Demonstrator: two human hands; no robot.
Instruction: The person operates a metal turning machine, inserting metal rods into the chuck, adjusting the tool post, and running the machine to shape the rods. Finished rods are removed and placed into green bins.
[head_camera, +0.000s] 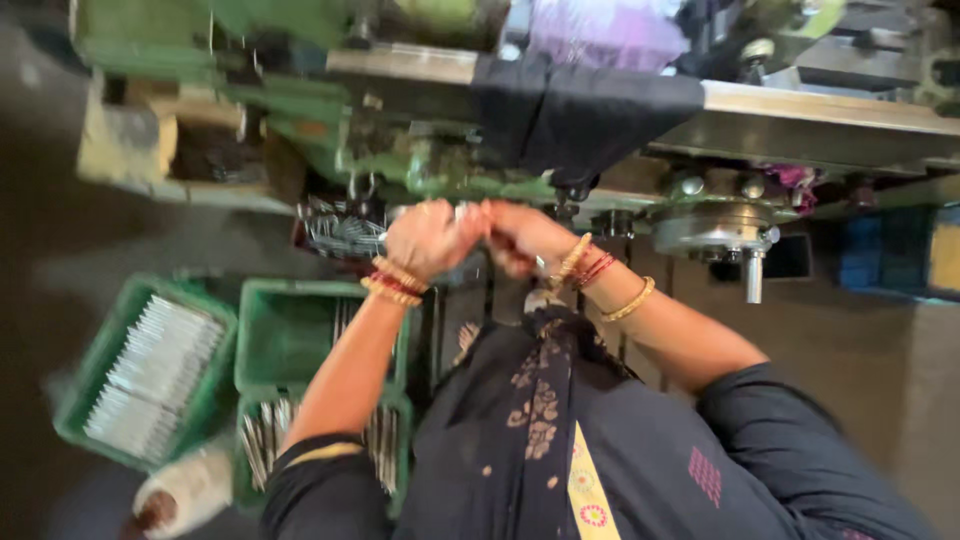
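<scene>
- My left hand (425, 238) and right hand (520, 238) meet knuckle to knuckle just below the green machine (400, 150). Both are curled closed around something small between them, but blur hides what it is, so I cannot tell what either grips.
- Just left of my left hand sits a dark tray of loose metal pins (340, 232), nearly touching my knuckles.
- A black cloth (580, 115) hangs off the machine's metal table (830, 115) right above my hands.
- To the right, a round steel fitting (715, 228) with a short shaft hangs under the table, apart from my right wrist.
- Lower left, three green crates: one (150, 370) holds white pieces, one (290, 335) looks mostly bare, one (265, 440) holds metal rods beside my left forearm.
</scene>
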